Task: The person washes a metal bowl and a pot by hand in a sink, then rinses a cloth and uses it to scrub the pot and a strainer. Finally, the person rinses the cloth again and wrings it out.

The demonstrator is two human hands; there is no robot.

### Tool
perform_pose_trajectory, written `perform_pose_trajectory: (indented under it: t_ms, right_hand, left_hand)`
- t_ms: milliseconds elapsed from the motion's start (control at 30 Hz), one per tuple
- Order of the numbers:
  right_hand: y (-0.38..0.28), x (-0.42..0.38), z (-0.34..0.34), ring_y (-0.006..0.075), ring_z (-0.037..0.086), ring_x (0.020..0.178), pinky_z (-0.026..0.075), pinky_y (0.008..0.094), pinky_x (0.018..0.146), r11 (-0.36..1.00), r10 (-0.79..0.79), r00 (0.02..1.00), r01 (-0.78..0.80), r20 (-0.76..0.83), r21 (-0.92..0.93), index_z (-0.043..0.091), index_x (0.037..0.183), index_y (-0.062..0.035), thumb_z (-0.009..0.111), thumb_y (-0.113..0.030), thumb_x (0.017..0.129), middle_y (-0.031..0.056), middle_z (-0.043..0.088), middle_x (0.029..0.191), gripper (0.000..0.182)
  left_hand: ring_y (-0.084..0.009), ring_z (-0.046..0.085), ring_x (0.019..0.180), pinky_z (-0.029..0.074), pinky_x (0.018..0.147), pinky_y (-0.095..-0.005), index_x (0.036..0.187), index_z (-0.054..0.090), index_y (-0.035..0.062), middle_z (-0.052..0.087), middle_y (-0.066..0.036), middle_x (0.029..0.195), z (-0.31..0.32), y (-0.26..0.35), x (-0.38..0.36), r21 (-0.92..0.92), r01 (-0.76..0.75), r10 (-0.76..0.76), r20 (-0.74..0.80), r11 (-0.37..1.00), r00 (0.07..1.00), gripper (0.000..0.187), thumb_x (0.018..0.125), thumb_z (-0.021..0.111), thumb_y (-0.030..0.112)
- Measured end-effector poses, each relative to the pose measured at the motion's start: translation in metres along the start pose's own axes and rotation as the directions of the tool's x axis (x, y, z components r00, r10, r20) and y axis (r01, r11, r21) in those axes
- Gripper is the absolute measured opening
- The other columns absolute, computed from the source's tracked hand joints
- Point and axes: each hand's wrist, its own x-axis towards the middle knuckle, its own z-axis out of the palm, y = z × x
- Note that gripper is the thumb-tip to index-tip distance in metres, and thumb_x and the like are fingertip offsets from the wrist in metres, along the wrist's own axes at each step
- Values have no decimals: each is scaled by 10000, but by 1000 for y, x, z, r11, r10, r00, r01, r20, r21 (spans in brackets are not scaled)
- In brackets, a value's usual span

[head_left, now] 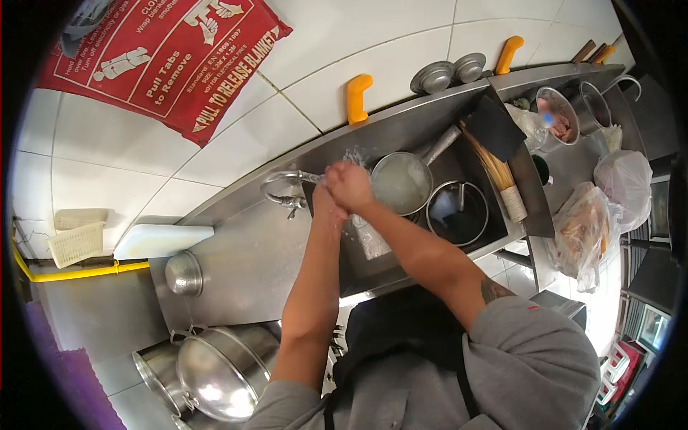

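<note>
My left hand [327, 206] and my right hand [350, 187] are pressed together beside the tap [294, 179], over the left edge of the sink basin [351, 276]. Water splashes around them. The right hand's fingers curl against the left hand, and whether anything lies between them is hidden. The left hand's fingers are mostly covered. Just right of my hands, a long-handled pan [401, 183] holds cloudy water. Next to it is a round dark pot [457, 215] with liquid inside. A bamboo brush [494, 172] leans at the basin's right side.
Left of the basin, a metal bowl [184, 273] and white board [165, 241] stand on the steel drainboard [244, 265]. Large lidded pots [222, 373] sit below. Plastic bags [584, 229] and a bowl of meat [559, 118] are at right. Orange handles [357, 98] rest against the wall.
</note>
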Motion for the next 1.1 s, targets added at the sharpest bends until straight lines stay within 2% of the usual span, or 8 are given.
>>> perform_pose_trajectory:
  t_ms: [167,300,500,633,733,800,1033,1100]
  right_hand:
    - [53,17,-2,357,605,968,451,470,834,927,-373,925,368,-75,-74,643,889,-12,581,-216,785,168,665,938,238]
    - [20,10,-49,265,614,888,466,388,779,969,-235,808,241,540,62,597,966,-2,562,-128,793,126,658,915,217]
    - [-20,30,-59,193,578,789,462,325,731,883,-160,926,-20,342,469,593,897,16,572,-125,786,132,614,839,181]
    - [23,26,-64,174,581,827,463,300,759,715,-281,733,591,620,-374,601,973,9,581,-105,818,86,628,869,194]
    - [27,23,-54,136,568,883,467,286,801,958,-226,729,47,647,282,634,1054,-34,631,-148,842,53,623,928,241]
    - [13,4,-24,89,555,893,475,284,778,665,-253,833,-220,492,714,665,1003,-47,642,-182,864,17,627,923,196]
    - [41,12,-1,344,612,908,464,424,809,889,-329,941,335,75,-311,631,913,-3,625,-199,798,213,640,964,227]
    - [44,14,-14,371,600,861,460,448,779,941,-330,934,337,137,-34,614,827,-5,598,-176,777,206,629,853,178]
  left_hand:
    - [-178,597,892,480,800,-304,1004,623,18,624,-57,951,8,17,-9,638,-86,261,-185,765,948,199,926,563,192]
    - [-124,558,851,439,812,-279,1010,633,48,585,-5,853,13,52,-31,946,-223,178,184,234,967,198,900,625,213]
    - [-136,553,838,439,798,-292,1045,624,39,593,-18,830,-34,43,-32,969,-178,-31,186,172,982,257,902,622,252]
    - [-223,593,981,471,877,-376,1160,560,15,609,-107,1107,-36,56,-39,575,-117,83,85,810,993,368,958,509,319]
    - [-262,590,1091,483,954,-438,1172,552,41,603,-124,1168,-15,51,-38,-95,-52,51,-4,994,999,376,968,446,338]
    - [-256,587,1088,497,924,-424,1156,554,51,608,-104,1156,-42,27,5,-78,-60,50,-125,995,991,364,966,454,344]
    - [-205,626,872,520,796,-364,970,603,81,637,-50,896,-12,35,4,233,49,-19,-130,971,991,226,942,542,298]
    - [-197,623,856,514,775,-349,952,605,69,635,-52,859,3,54,-12,394,-20,44,-52,919,998,177,925,580,243]
